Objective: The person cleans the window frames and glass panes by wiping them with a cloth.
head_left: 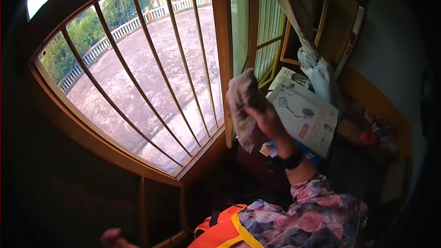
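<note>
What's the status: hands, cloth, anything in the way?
Right hand gripping cloth by window post. Left hand low, blurred, partly cut off. Carton near right wrist.

Window (155, 48) on the left, box (305, 112) on the right, curtain (296, 11) beside the box.

Floral pink-and-purple sleeve (317, 202), black wristband (290, 160), orange garment (223, 229) edged yellow

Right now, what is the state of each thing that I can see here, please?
Right hand, closed on cloth
Cloth, crumpled, held
Left hand, blurred, grip unclear
Window, barred
Curtain, gathered
Printed box, printed face up, closure unclear
</note>
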`<state>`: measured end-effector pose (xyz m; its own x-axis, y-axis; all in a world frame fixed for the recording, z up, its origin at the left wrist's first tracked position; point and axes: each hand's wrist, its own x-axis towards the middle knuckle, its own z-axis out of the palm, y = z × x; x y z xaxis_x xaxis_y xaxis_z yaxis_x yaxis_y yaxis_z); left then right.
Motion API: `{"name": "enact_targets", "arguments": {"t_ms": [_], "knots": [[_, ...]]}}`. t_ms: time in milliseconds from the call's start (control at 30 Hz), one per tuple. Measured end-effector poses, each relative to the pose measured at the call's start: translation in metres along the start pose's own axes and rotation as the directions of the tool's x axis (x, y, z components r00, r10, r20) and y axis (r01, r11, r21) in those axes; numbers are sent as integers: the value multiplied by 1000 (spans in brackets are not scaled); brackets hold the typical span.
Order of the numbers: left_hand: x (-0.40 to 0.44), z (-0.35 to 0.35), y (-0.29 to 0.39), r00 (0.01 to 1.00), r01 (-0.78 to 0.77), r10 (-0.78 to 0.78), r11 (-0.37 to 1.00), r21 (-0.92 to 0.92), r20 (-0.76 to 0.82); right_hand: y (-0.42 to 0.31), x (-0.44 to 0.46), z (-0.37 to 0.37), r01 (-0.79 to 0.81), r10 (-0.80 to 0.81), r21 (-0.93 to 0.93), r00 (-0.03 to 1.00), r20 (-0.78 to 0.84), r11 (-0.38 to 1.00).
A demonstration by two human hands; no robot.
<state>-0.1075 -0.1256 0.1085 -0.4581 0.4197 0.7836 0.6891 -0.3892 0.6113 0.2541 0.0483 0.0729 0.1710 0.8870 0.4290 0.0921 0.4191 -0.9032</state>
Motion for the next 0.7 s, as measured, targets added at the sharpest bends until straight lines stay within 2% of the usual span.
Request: {"name": "enact_targets", "arguments": {"t_ms": [33, 67, 100, 200, 233, 267, 300, 367, 400, 433, 467, 500, 533, 567, 600, 633, 700], "knots": [[-20, 1, -73, 842, 404, -270, 889, -216, 466, 11, -14, 11, 74, -75, -82, 997, -2, 994], [-27, 54, -51, 685, 674, -347, 636, -376, 641, 24, -27, 23, 58, -50, -114, 996, 67, 992], [-38, 89, -53, 531, 807, -352, 486, -335, 771, 35, -39, 35, 38, -18, -145, 991, 136, 989], [-78, 149, -72, 181, 983, -178, -5, -185, 967, 28, -65, 74, 64, 5, -164, 921, 389, 984], [-95, 162, -83, 52, 974, -101, -216, -73, 994, 32, -78, 85, 81, 6, -170, 890, 457, 982], [-114, 167, -85, -27, 924, -106, -382, -16, 994, 42, -91, 93, 120, 0, -186, 841, 541, 975], [-121, 169, -84, -9, 923, -100, -384, -30, 995, 45, -104, 99, 130, 45, -256, 813, 580, 958], [-136, 161, -93, -136, 847, -158, -531, 32, 978, 55, -116, 92, 10, 122, -198, 758, 641, 980], [-144, 155, -99, -133, 870, -178, -492, 29, 975, 68, -116, 85, -93, 186, -175, 741, 645, 980], [-148, 150, -101, -188, 838, -209, -544, 46, 960, 74, -114, 76, -321, 382, -212, 709, 593, 923], [-156, 141, -117, -221, 866, -241, -493, 77, 945, 94, -121, 71, -402, 420, -147, 765, 488, 904], [-157, 136, -124, -252, 892, -271, -438, 115, 929, 101, -122, 68, -623, 547, 23, 704, 454, 782], [-151, 132, -121, -193, 927, -265, -364, 87, 945, 94, -120, 68, -706, 602, 55, 639, 479, 706], [-150, 131, -124, -193, 928, -272, -364, 85, 943, 89, -112, 68, -764, 634, 82, 585, 506, 640], [-150, 130, -126, -166, 956, -307, -283, 77, 937, 107, -122, 72, -684, 566, 74, 656, 499, 726], [-150, 128, -127, -137, 977, -337, -199, 71, 931, 109, -125, 74, -685, 567, 76, 655, 500, 725], [-150, 130, -119, -129, 979, -389, -195, 56, 912, 112, -128, 79, -413, 384, -44, 798, 465, 910]]}}
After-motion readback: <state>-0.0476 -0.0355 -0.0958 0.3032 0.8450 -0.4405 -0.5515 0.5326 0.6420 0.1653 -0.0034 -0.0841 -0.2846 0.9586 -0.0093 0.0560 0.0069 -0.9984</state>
